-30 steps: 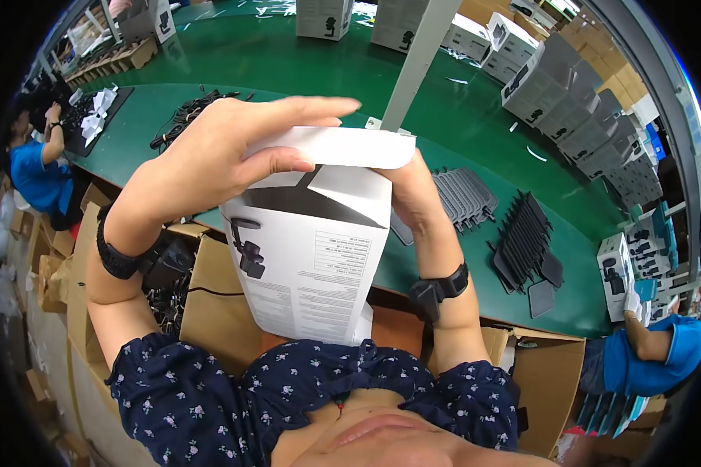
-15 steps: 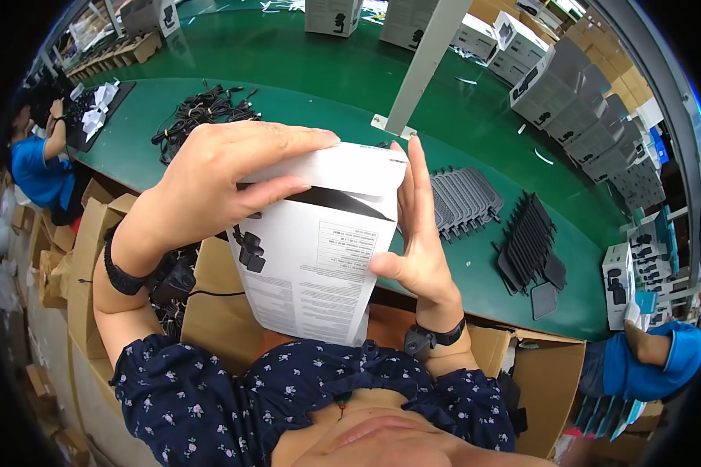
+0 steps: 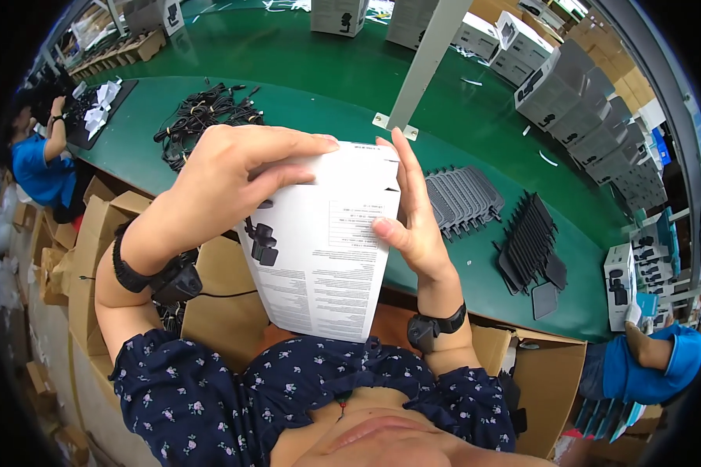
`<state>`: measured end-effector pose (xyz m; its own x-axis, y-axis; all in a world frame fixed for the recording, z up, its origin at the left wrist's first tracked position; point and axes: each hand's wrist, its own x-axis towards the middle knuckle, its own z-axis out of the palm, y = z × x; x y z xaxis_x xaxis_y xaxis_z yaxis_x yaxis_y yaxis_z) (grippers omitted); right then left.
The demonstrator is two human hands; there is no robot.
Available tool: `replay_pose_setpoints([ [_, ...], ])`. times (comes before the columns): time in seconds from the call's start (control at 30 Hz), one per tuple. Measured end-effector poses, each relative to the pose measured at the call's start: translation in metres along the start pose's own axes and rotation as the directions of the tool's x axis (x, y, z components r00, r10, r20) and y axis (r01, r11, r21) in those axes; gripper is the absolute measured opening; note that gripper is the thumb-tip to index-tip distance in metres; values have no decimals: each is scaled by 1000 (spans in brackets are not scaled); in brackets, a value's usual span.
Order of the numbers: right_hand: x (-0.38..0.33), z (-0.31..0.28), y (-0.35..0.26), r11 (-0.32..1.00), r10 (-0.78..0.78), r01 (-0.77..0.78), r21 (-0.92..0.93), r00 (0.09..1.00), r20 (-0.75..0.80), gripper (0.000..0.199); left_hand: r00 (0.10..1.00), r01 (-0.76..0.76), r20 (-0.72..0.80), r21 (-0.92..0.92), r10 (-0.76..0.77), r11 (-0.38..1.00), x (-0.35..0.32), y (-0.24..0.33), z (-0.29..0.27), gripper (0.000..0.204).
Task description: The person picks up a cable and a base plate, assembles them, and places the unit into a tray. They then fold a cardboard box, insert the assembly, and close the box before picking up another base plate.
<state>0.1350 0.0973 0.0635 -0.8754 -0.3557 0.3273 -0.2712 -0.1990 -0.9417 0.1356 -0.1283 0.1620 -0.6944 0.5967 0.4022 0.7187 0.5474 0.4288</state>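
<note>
A white printed carton (image 3: 311,272) with a picture of a dark device stands between my hands, its lower end close to my chest. My left hand (image 3: 241,163) grips the top end, with the fingers along the upper edge and the thumb on the front by the lid flap. Along the right side lie the fingers of my right hand (image 3: 418,226), and its thumb presses on the front face. The lid flap (image 3: 358,165) sits against the front panel with no dark gap showing. The carton's back and inside are hidden.
Black cables (image 3: 202,117) lie heaped on the green table (image 3: 319,117), left of a metal post (image 3: 424,74). Grey panels (image 3: 463,198) and black panels (image 3: 527,245) stand in rows at right. Open brown cartons (image 3: 549,381) flank me. Two people in blue work at either side.
The lid flap has gone down into the carton, and the dark opening under it has closed. The carton has turned slightly, with both hands still on it.
</note>
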Motion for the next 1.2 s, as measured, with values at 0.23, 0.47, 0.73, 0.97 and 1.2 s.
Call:
replay_pose_setpoints([
  [0.23,-1,-4,4,997,16,-15,78,1000,-8,111,993,-27,-112,37,31,999,-8,7,15,30],
  [0.47,0,5,6,992,-13,16,128,1000,-29,109,976,-73,-184,223,116,972,-24,16,30,42],
  [0.73,-7,3,10,998,-24,27,-62,999,41,85,980,-63,-181,105,81,992,-30,7,23,37],
  [0.97,-6,7,0,520,-611,599,-609,759,226,41,989,-60,-132,57,67,997,-35,7,25,39],
  [1.2,-6,13,-12,742,-440,434,-511,890,118,39,991,-44,-126,-18,41,999,-33,1,26,38],
])
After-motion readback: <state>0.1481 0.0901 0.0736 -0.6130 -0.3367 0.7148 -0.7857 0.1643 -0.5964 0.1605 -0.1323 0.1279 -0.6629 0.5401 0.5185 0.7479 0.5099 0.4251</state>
